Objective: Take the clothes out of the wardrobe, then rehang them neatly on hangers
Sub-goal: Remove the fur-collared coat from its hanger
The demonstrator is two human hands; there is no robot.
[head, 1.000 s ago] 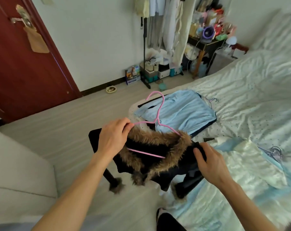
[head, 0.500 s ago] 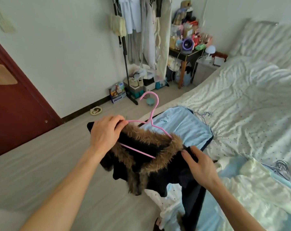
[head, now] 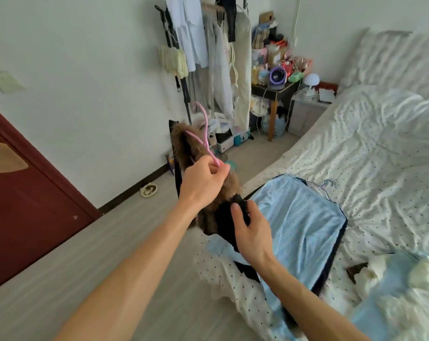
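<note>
A black garment point(head: 223, 219) with a shaggy brown fur trim point(head: 180, 141) is held up at the centre of the frame, above the near edge of a bed point(head: 380, 148). It is bunched and turned almost edge-on, on a thin pink hanger point(head: 205, 130) whose hook points to the upper left. The left hand point(head: 201, 187) pinches the hanger's wire with curled fingers. Just below it, the right hand point(head: 254, 233) grips the black fabric between thumb and fingers. A light blue garment point(head: 304, 217) lies flat on the bed's near corner, right of the hands. Bare floor point(head: 61, 262) fills the lower left, bounded by a dark red door point(head: 24, 205) at the left edge. A loaded clothes rail point(head: 216, 52) stands at top centre.
</note>
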